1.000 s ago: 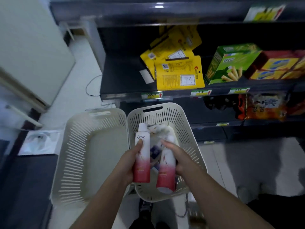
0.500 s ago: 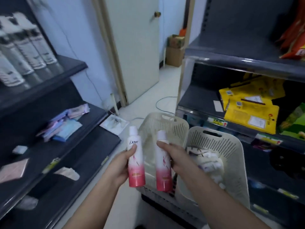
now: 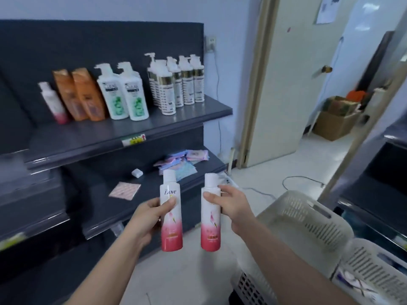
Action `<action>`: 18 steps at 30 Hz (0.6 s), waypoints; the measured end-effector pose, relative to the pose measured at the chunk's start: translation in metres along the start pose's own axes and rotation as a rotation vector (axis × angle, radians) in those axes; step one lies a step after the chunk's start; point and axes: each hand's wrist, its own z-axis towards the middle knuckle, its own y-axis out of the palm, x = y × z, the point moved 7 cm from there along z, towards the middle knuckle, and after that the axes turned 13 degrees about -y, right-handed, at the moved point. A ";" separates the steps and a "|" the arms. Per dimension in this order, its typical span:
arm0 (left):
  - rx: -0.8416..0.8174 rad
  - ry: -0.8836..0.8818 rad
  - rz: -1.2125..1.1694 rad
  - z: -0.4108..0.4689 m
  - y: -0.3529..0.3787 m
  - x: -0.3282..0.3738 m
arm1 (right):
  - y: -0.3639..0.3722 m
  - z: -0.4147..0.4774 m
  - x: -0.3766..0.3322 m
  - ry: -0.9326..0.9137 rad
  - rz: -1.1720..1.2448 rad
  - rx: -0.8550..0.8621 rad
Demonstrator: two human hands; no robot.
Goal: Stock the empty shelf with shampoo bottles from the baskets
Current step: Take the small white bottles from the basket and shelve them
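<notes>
— Since the earlier frame the view has swung left: both baskets have slid to the lower right, and the dark shelf unit now fills the left side. What about the bottles?

— Both are held up in mid-air, upright, caps up, near the middle. Left hand (image 3: 148,214) is clamped on the Dove bottle (image 3: 171,213), thumb laid across its front just under the logo, fingers wrapped behind. Right hand (image 3: 233,206) is clamped on the second pink bottle (image 3: 210,213), thumb on its front, fingers curled round the right side.

— Do the bottles touch?

— No, they stand side by side with a gap between them. Both forearms reach in from the near edge, angling toward each other, wrists roughly level.

— And beyond them?

— Behind the bottles is a lower shelf (image 3: 152,194) with scattered flat packets (image 3: 182,160) toward its right end. Above it, the upper shelf (image 3: 123,130) carries a row: one matching pink-bottomed bottle (image 3: 54,103) at the far left, then two orange bottles (image 3: 79,94), two white pump bottles (image 3: 123,94) with green print, and a cluster of tall white-and-gold pump bottles (image 3: 176,82) at the right.

— The baskets?

— Near basket (image 3: 374,267) sits at the lower right with some items inside, blurred. Far basket (image 3: 304,219) is just beyond, touching it. A pale door (image 3: 293,80) stands ajar on the right.
</notes>
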 end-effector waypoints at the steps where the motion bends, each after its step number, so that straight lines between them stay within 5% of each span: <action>1: 0.028 0.021 0.005 -0.003 -0.019 0.008 | 0.021 0.005 -0.002 -0.007 -0.017 -0.031; 18: 0.342 0.320 -0.020 0.000 -0.304 0.142 | 0.352 0.090 -0.034 -0.237 -0.108 -0.382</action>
